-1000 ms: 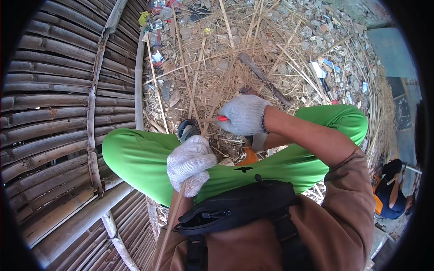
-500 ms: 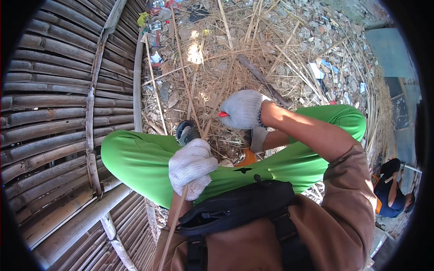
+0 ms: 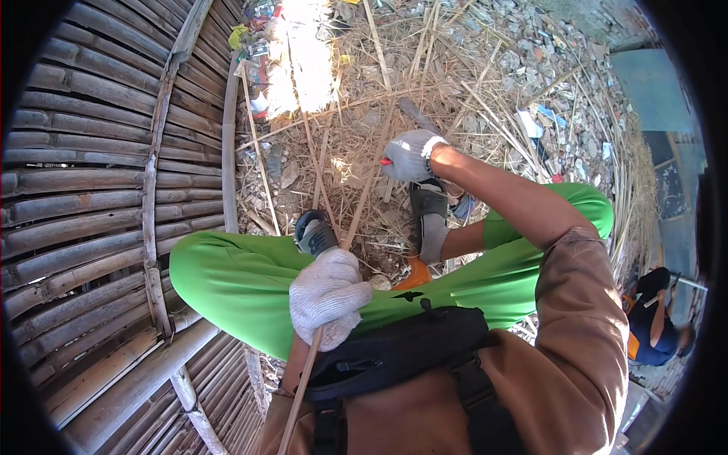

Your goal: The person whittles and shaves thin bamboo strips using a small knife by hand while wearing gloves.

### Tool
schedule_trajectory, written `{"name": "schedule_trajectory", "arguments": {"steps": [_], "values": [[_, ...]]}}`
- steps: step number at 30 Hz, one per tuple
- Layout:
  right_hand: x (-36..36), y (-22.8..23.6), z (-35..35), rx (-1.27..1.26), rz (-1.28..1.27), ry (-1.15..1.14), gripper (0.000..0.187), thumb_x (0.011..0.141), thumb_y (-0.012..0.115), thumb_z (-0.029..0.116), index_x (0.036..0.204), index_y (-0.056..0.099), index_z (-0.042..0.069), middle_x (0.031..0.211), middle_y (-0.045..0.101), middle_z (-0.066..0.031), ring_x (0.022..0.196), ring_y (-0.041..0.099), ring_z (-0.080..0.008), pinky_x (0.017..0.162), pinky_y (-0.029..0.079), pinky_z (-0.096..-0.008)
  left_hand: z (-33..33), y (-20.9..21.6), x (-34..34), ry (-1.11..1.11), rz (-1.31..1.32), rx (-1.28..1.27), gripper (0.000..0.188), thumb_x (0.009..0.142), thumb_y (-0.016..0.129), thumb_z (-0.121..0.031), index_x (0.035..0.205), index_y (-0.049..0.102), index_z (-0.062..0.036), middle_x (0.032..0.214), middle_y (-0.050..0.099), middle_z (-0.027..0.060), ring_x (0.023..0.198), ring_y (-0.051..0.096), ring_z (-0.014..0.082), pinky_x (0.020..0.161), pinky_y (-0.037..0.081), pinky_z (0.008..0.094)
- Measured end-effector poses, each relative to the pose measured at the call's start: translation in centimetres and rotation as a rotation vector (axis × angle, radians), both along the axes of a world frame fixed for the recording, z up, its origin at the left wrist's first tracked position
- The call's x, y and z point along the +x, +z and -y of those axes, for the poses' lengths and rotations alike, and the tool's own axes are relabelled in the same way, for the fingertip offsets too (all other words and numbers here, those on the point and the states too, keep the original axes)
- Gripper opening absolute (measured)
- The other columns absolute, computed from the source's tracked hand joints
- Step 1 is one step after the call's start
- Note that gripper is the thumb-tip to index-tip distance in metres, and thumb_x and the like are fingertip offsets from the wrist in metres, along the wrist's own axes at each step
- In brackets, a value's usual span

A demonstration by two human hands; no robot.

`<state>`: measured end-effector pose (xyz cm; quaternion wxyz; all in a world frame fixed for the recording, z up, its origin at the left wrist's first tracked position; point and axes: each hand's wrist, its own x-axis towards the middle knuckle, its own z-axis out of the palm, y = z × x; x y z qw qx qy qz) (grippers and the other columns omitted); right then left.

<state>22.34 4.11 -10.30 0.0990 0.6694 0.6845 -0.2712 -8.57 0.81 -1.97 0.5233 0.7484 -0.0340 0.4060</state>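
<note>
My left hand, in a pale knitted glove, is closed around a long thin bamboo strip. The strip slants from the lower edge past my waist and on between my feet toward the littered ground. Farther forward and to the right, my right hand, gloved likewise, makes a fist. A small red end pokes out of it, perhaps part of a handle; the rest is hidden by the glove. Below that fist is my right shoe, and my left shoe lies just ahead of my left hand.
A slatted bamboo wall stands at my left. Loose strips, shavings and a dark stick litter the ground. Something orange sits between my legs. A black waist bag crosses my lap. Another person is at the far right.
My right fist has moved forward and slightly right. My left hand has shifted a little back and right, still around the strip. The sunlit patch at the top has grown.
</note>
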Motion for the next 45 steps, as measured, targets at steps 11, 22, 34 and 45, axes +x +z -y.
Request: {"name": "schedule_trajectory", "arguments": {"steps": [11,22,34,45], "values": [[3.5,-4.6,-3.1,-0.067,0.041,-0.032,0.042,0.095,0.057,0.039,0.104,0.081,0.006,0.102,0.079,-0.0243,0.100,0.076,-0.0429,0.093,0.059,-0.0489,-1.1,0.1,-0.2,0.018,0.006,-0.033,0.033,0.079,0.078,-0.005,0.108,0.068,0.0076,0.072,0.062,0.0145,0.058,0.055,0.0315,0.065,0.051,0.0509],[9.5,-10.3,-5.8,-0.147,0.112,-0.118,0.045,0.098,0.056,0.041,0.105,0.081,0.005,0.105,0.079,-0.0242,0.101,0.077,-0.0424,0.090,0.060,-0.0503,-2.3,-1.2,-1.1,-0.038,0.019,-0.162,0.026,0.074,0.077,-0.002,0.096,0.070,0.0099,0.068,0.060,0.0110,0.056,0.055,0.0270,0.065,0.051,0.0486],[1.0,0.4,-2.9,-0.060,-0.100,0.081,0.043,0.098,0.055,0.041,0.093,0.078,0.005,0.091,0.076,-0.0235,0.092,0.075,-0.0432,0.093,0.056,-0.0526,-3.6,-0.9,-0.4,-0.127,0.120,-0.012,0.031,0.074,0.079,-0.013,0.092,0.071,0.0107,0.066,0.062,0.0126,0.053,0.056,0.0280,0.069,0.053,0.0549],[8.6,-8.1,-6.0,-0.111,0.046,0.007,0.048,0.098,0.054,0.043,0.098,0.079,0.002,0.098,0.079,-0.0219,0.096,0.076,-0.0421,0.089,0.059,-0.0502,-3.4,-0.7,-0.7,-0.095,0.060,-0.070,0.028,0.077,0.079,-0.011,0.095,0.071,0.0100,0.071,0.064,0.0125,0.057,0.059,0.0278,0.067,0.053,0.0539]]}}
